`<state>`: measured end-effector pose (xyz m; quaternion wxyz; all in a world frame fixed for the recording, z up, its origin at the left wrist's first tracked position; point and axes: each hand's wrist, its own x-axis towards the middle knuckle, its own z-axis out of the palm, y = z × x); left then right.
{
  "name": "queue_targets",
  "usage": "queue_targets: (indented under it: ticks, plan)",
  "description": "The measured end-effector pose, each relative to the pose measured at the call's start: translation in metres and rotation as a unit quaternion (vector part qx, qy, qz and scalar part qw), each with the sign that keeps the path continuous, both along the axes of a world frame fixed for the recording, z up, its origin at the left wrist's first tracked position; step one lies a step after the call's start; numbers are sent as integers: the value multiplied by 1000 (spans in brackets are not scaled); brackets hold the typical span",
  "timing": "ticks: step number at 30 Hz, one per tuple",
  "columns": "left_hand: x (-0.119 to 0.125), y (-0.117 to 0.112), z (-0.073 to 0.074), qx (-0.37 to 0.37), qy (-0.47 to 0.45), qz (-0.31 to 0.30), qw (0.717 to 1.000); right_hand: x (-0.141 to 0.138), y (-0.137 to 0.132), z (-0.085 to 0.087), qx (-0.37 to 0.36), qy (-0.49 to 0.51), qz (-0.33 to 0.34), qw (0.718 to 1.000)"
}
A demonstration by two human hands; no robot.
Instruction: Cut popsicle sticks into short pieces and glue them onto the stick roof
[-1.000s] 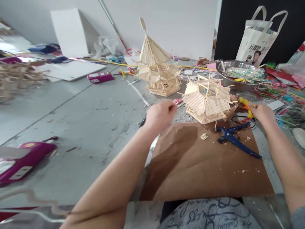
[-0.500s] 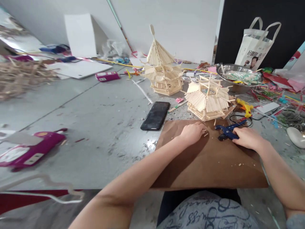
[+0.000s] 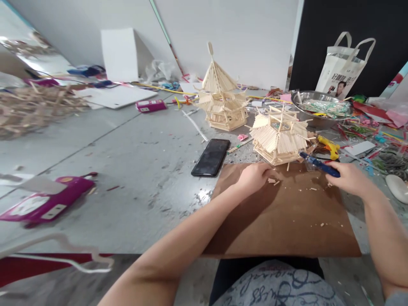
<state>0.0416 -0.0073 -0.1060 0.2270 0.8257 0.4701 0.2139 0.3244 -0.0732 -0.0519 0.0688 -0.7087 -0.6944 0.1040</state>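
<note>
My right hand (image 3: 347,180) grips the handles of blue pliers (image 3: 321,165). The tool's head points left and up, beside the right lower edge of a roofed stick model (image 3: 279,138). My left hand (image 3: 255,176) rests on the brown sheet (image 3: 280,221) just in front of that model. Its fingers are curled closed, and anything between them is hidden. Small cut stick pieces (image 3: 272,181) lie by the left fingertips. Behind stands a taller stick pagoda (image 3: 223,100) with a pointed roof.
A black phone (image 3: 210,157) lies left of the sheet. A yellow glue gun (image 3: 329,147), a metal bowl (image 3: 321,112) and loose scraps crowd the right side. A purple power strip (image 3: 47,199) sits at the left, with a pile of sticks (image 3: 38,110) behind.
My right hand has lifted and turned the pliers, bringing their head up to the model's right edge. More cut pieces show on the sheet. My left hand stays near the same place.
</note>
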Motion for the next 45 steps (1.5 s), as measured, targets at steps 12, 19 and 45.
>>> queue_targets:
  ticks: [12, 19, 45]
  plan:
    - [52, -32, 7, -202, -444, 35, 872, -39, 11, -29, 63, 610, 1, 790]
    - [69, -44, -6, -250, -474, 60, 842, -58, 5, -48, 13, 664, 47, 746]
    - [52, -46, -1, -355, -547, -14, 758, -65, -4, -55, 129, 65, 62, 988]
